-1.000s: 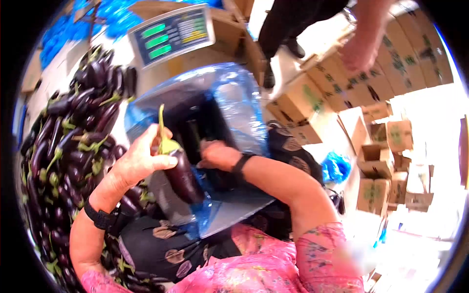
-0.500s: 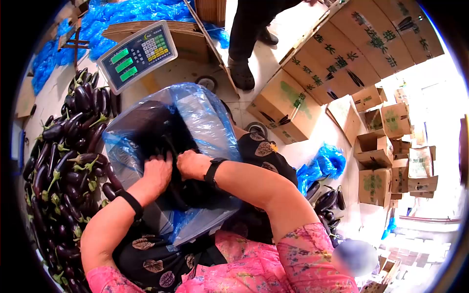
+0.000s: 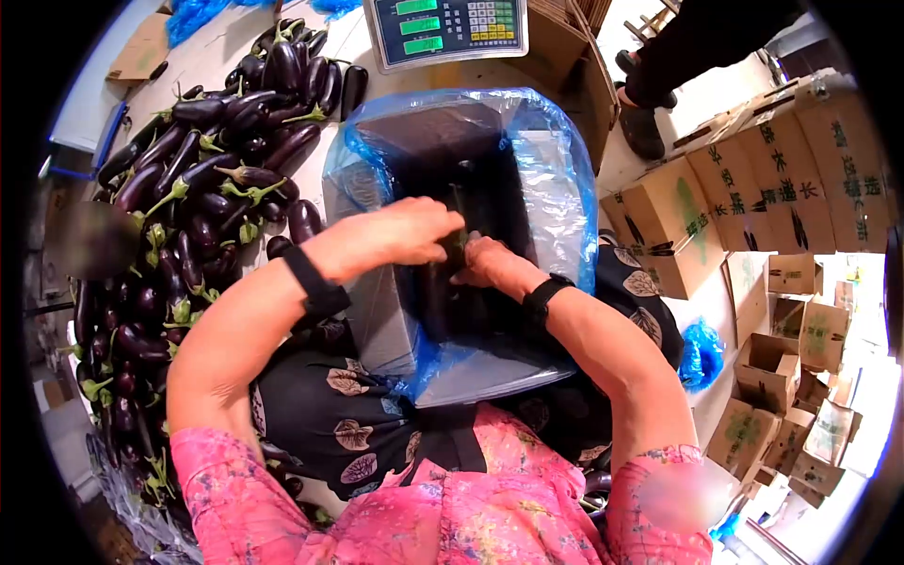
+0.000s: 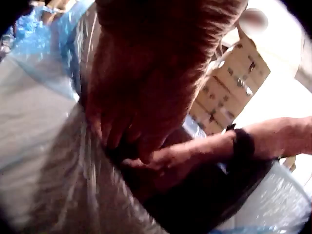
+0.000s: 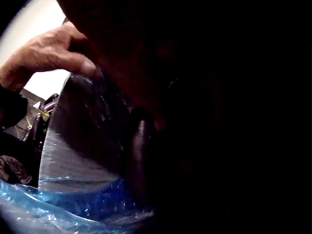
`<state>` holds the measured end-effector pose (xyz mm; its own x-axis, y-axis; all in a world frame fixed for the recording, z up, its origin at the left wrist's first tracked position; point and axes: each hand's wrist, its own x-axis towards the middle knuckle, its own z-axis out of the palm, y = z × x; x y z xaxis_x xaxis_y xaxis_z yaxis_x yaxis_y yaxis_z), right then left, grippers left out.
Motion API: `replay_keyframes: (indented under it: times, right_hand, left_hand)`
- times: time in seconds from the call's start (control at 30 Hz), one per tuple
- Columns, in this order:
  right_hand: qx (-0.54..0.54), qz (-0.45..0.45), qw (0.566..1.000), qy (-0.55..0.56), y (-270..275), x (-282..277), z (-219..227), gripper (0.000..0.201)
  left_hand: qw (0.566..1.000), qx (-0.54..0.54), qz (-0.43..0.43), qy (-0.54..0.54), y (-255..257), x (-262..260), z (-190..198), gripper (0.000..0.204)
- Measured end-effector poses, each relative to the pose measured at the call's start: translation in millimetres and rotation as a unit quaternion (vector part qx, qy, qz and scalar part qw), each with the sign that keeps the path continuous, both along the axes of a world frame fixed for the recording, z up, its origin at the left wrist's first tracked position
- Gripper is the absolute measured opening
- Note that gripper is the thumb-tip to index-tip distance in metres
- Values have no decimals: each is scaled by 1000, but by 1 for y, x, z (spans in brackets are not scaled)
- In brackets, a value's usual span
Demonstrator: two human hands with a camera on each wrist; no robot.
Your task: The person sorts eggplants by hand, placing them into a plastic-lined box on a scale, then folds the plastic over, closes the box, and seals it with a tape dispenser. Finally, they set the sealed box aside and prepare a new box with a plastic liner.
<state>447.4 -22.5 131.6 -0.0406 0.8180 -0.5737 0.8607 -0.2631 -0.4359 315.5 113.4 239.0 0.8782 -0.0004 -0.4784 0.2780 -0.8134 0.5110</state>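
A box [image 3: 377, 325] lined with a blue plastic bag [image 3: 556, 188] stands in front of me, its dark inside holding eggplants. Over its left part my left hand [image 3: 405, 231] hovers, fingers loosely bent and thumb apart, nothing seen between them. My right hand [image 3: 499, 266] reaches down inside the box, its fingertips close to the left hand. Beside and below the right hand lies a glossy dark eggplant [image 5: 141, 139]. Deep shadow covers the right fingers, so I cannot tell whether they grip it. The left wrist view shows both hands [image 4: 165, 163] near each other at the opening.
A large heap of eggplants [image 3: 202, 231] lies on the floor to the left. A scale display [image 3: 447, 33] stands behind the box. Printed cartons [image 3: 772, 179] line the right, with open boxes [image 3: 767, 367] and blue plastic [image 3: 702, 353] nearby. Another person's legs [image 3: 650, 104] stand at back right.
A second ago the left hand held an eggplant by its stem end over the box. Both hands then went down into the box; now the left hand has risen without it.
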Motion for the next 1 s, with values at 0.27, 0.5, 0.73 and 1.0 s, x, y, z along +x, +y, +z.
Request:
replay_keyframes:
  times: [0.27,0.5,0.73,1.0]
  right_hand:
    - [17,-32,999,-34,-3,-10,-4,57]
    - [-17,-94,995,-34,-6,-16,-2,77]
    - [-82,-121,988,-57,-14,-18,2,59]
    - [46,3,998,-36,-42,-4,26,66]
  left_hand:
    - [911,-17,321,-257,46,-90,41,55]
    - [878,-196,384,-205,25,-114,-44,103]
    - [889,-198,366,-190,20,-107,-26,101]
    - [873,-240,385,-181,5,-141,-23,88]
